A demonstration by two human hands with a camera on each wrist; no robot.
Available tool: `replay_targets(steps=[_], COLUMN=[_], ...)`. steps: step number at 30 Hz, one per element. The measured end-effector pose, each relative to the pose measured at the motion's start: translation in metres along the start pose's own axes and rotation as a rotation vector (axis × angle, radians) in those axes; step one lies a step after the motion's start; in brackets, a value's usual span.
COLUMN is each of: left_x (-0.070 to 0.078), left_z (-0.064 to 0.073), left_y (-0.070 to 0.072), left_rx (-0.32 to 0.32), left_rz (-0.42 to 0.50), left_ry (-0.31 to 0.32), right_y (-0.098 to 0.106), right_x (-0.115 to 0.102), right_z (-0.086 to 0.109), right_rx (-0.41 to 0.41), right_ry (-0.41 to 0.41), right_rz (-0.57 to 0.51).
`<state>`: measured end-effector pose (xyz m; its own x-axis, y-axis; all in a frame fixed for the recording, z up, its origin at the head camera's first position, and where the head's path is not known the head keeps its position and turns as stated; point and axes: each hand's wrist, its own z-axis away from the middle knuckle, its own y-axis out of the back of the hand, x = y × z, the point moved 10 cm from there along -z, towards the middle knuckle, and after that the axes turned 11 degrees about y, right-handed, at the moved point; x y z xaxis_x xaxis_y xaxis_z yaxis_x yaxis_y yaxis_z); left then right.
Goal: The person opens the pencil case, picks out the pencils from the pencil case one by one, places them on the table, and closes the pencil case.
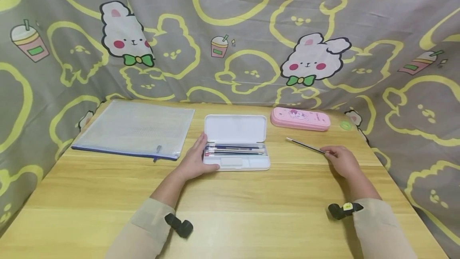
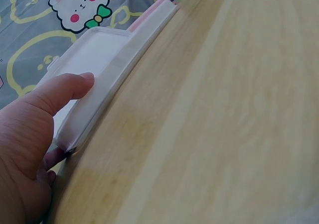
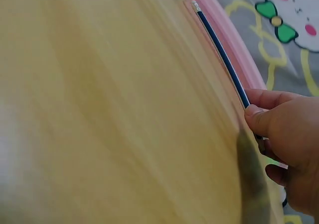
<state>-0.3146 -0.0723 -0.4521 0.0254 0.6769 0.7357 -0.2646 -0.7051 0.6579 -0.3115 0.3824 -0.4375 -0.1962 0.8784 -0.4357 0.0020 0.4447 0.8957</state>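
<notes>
A white pencil case (image 1: 235,129) lies with its lid folded back at the middle of the table. Several pencils (image 1: 233,152) fill its rear compartment, and a white eraser (image 1: 231,162) sits near its front edge. My left hand (image 1: 194,160) grips the left end of the case, thumb along the front wall and fingers round the side, as the left wrist view also shows. Off to the right, my right hand (image 1: 344,162) pinches a dark blue pencil (image 3: 223,55) between thumb and fingers. Its white-tipped end points up and left, toward the case.
A pink pencil case (image 1: 300,118) stands closed at the back right, beside a small green ring (image 1: 345,125). At the back left a translucent zip pouch (image 1: 138,129) with a blue zipper lies flat. A patterned curtain (image 1: 244,19) hangs behind the wooden table (image 1: 237,211).
</notes>
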Motion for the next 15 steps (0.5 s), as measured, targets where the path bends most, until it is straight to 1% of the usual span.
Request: replay_targets(steps=[3, 8, 12, 15], left_x=[0.000, -0.001, -0.001, -0.001], left_z=[0.000, 0.001, 0.000, 0.000], left_y=[0.000, 0.000, 0.000, 0.000], left_rx=[-0.004, -0.005, 0.001, 0.003], left_rz=[-0.002, 0.001, 0.000, 0.000], left_ry=[0.000, -0.003, -0.007, -0.011], right_y=[0.001, 0.001, 0.001, 0.003], right_x=[0.009, 0.018, 0.018, 0.012], right_z=[-0.001, -0.002, -0.002, -0.001], right_rx=[-0.006, -0.019, -0.020, -0.005], right_ry=[-0.019, -0.056, -0.058, -0.048], right_rz=[0.029, 0.039, 0.029, 0.016])
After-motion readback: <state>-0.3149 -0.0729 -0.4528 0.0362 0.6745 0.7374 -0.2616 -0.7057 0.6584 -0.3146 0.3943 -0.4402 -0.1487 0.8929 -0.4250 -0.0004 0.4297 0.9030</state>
